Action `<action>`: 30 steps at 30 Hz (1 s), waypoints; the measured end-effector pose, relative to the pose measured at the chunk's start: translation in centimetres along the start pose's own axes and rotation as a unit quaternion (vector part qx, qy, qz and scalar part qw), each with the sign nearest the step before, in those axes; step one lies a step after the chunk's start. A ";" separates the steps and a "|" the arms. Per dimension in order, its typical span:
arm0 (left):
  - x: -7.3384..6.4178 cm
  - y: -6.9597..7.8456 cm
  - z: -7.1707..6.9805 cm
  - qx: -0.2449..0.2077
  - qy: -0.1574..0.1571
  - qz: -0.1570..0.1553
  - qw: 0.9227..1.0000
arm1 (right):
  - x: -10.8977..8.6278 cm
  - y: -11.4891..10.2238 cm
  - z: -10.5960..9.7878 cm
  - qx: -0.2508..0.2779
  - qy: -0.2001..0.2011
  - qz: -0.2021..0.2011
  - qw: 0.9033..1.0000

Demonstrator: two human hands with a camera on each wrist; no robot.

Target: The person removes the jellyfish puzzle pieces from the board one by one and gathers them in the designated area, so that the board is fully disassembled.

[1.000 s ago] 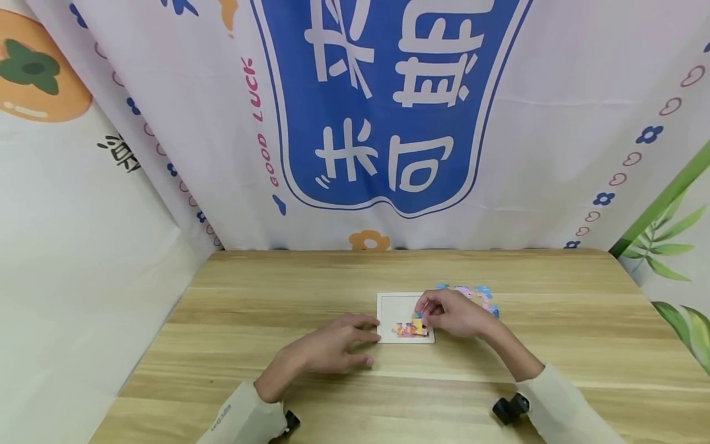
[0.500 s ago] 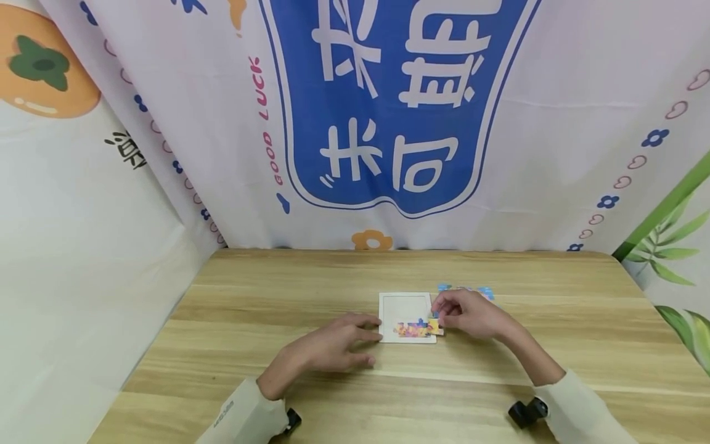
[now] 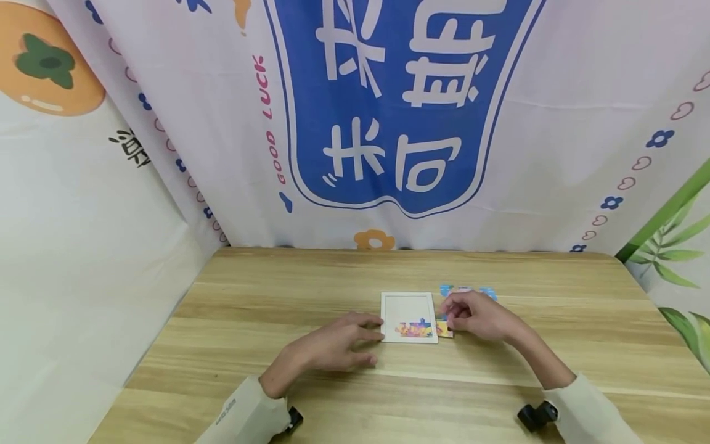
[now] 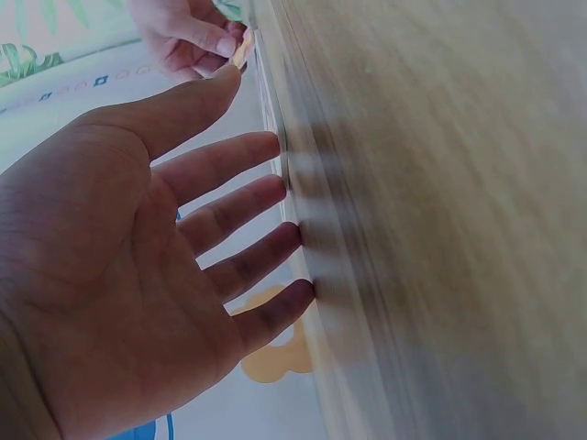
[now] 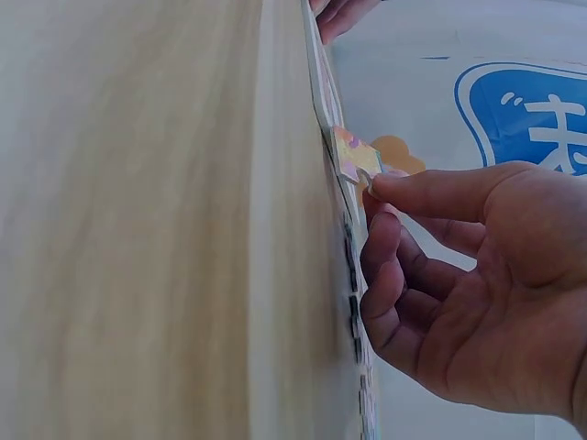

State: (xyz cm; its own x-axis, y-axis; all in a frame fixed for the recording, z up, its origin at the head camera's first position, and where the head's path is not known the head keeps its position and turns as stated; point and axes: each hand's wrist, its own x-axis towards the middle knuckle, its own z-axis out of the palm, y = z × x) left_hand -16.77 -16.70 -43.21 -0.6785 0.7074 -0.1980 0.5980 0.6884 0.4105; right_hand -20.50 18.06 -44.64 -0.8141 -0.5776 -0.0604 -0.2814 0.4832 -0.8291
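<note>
A white puzzle tray (image 3: 400, 309) lies on the table, with a joined strip of colourful puzzle pieces (image 3: 415, 330) in its lower right corner. My left hand (image 3: 345, 343) rests at the tray's left edge, fingers straight and spread. Just past the right edge, my right hand (image 3: 478, 316) pinches a yellow puzzle piece (image 3: 444, 328) between thumb and forefinger. In the right wrist view that puzzle piece (image 5: 354, 154) is tilted beside the tray's rim. Behind the right hand lie more puzzle pieces (image 3: 488, 293), blue and pink, partly hidden by it.
The wooden table (image 3: 288, 277) runs back to a printed white curtain (image 3: 527, 154) with a large blue sign. A black wrist camera (image 3: 537, 417) sits at the right sleeve, and another wrist camera (image 3: 295, 419) at the left.
My right hand has moved right, carrying the yellow puzzle piece from over the tray's lower right corner to just beyond its right edge. The left hand stays at the tray's left edge.
</note>
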 end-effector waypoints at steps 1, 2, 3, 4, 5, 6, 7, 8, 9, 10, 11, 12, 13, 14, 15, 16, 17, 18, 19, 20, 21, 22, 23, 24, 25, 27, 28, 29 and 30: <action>0.0 0.0 0.0 0.000 0.000 0.000 1.000 | -0.1 0.1 -0.1 -0.001 0.000 0.000 1.000; 0.0 0.0 0.0 -0.001 0.000 0.000 1.000 | -0.2 0.1 -0.2 -0.001 0.000 0.000 1.000; 0.0 0.0 0.0 -0.001 0.000 0.000 1.000 | -0.3 0.2 -0.3 -0.002 0.000 -0.001 1.000; 0.0 0.0 0.0 0.000 0.000 0.000 1.000 | -0.4 0.2 -0.4 -0.001 0.001 -0.001 1.000; 0.0 -0.1 0.0 0.000 0.001 0.000 1.000 | -0.5 0.3 -0.5 -0.002 0.002 0.000 1.000; 0.0 -0.1 0.1 0.000 0.002 0.000 1.000 | -0.6 0.3 -0.6 -0.002 0.003 0.001 1.000; 0.0 -0.1 0.1 0.000 0.002 0.000 1.000 | -0.7 0.3 -0.7 -0.002 0.004 0.001 1.000; 0.0 -0.1 0.1 0.001 0.003 -0.001 1.000 | -0.8 0.3 -0.7 -0.002 0.005 0.003 1.000; 0.0 -0.1 0.1 0.002 0.004 -0.001 1.000 | -0.8 0.4 -0.8 -0.002 0.006 0.005 1.000; 0.0 -0.1 0.1 0.003 0.004 -0.002 1.000 | -0.9 0.4 -0.8 -0.002 0.006 0.007 1.000; 0.0 -0.1 0.2 0.003 0.005 -0.003 1.000 | -0.9 0.5 -0.9 -0.003 0.006 0.010 1.000; 0.0 -0.1 0.2 0.003 0.005 -0.004 1.000 | -1.0 0.5 -0.9 -0.002 0.006 0.011 1.000; 0.0 -0.1 0.2 0.003 0.005 -0.004 1.000 | -1.0 0.6 -0.9 -0.004 0.005 0.012 1.000; 0.0 0.0 0.1 0.003 0.005 -0.005 1.000 | -1.0 0.6 -0.9 -0.006 0.005 0.013 1.000; 0.0 0.0 0.1 0.003 0.005 -0.006 1.000 | -1.0 0.7 -0.8 -0.008 0.006 0.014 1.000; 0.0 0.0 0.1 0.001 0.005 -0.006 1.000 | -0.9 0.7 -0.8 -0.012 0.006 0.014 1.000; 0.0 0.0 0.1 0.001 0.005 -0.006 1.000 | -0.9 0.7 -0.8 -0.017 0.007 0.013 1.000; 0.0 0.1 0.1 0.001 0.005 -0.005 1.000 | -0.9 0.7 -0.7 -0.023 0.009 0.012 1.000; 0.0 0.1 0.1 0.002 0.005 -0.004 1.000 | -0.8 0.7 -0.7 -0.029 0.011 0.012 0.999; 0.0 0.1 0.1 0.003 0.004 -0.004 1.000 | -0.8 0.7 -0.7 -0.034 0.012 0.012 0.999; 0.0 0.1 0.1 0.003 0.004 -0.003 1.000 | -0.7 0.7 -0.6 -0.039 0.014 0.012 0.999; 0.0 0.1 0.1 0.004 0.004 -0.002 1.000 | -0.7 0.7 -0.6 -0.044 0.017 0.012 0.999; 0.0 0.0 0.1 0.004 0.005 -0.002 1.000 | -0.7 0.7 -0.6 -0.048 0.019 0.011 0.999; 0.0 0.0 0.1 0.005 0.005 -0.001 1.000 | -0.7 0.7 -0.6 -0.049 0.021 0.011 0.998; 0.0 0.0 0.1 0.005 0.005 -0.002 1.000 | -0.7 0.7 -0.5 -0.052 0.023 0.011 0.998; 0.0 0.0 0.1 0.005 0.005 -0.002 1.000 | -0.6 0.8 -0.5 -0.055 0.023 0.009 0.998; 0.0 0.0 0.1 0.005 0.005 -0.002 1.000 | -0.6 0.8 -0.5 -0.056 0.021 0.009 0.998; 0.0 0.0 0.1 0.004 0.004 -0.002 1.000 | -0.6 0.7 -0.5 -0.056 0.018 0.010 0.998; 0.0 0.0 0.1 0.004 0.004 -0.003 1.000 | -0.6 0.7 -0.5 -0.057 0.015 0.011 0.998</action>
State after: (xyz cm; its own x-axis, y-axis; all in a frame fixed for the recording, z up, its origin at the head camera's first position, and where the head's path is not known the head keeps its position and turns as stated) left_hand -16.77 -16.69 -43.33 -0.6850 0.7026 -0.1928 0.5975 0.6932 0.4030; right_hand -20.44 19.05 -44.93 -0.8351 -0.5469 -0.0591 -0.3186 0.5684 -0.7586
